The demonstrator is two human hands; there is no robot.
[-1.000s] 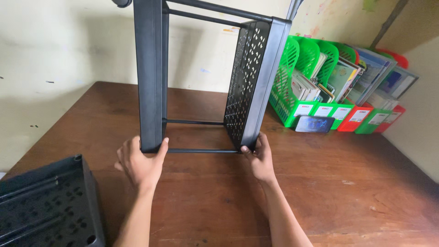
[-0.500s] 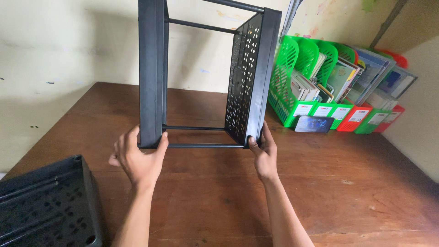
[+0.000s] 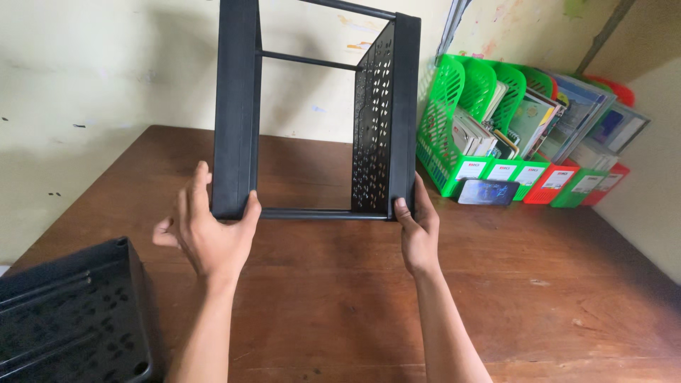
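Both forearms bare, reaching forward and up from bottom edge, roughly parallel. Left hand (image 3: 209, 230): palm forward, 4 fingers spread upward, thumb (image 3: 250, 213) hooked to right of them, wrist straight. Right hand (image 3: 418, 230): narrower pose, fingers stacked behind, thumb (image 3: 403, 211) pointing up left of them, wrist slightly bent inward.

Place: looked like a home study or small office corner | Evidence: worn brown wooden desk (image 3: 539, 312) stood against a scuffed, paint-flecked cream wall (image 3: 106, 78) | green and red plastic magazine files (image 3: 496, 135) stuffed with books and papers lined the right side | black perforated plastic tray (image 3: 71, 319) sat lower left
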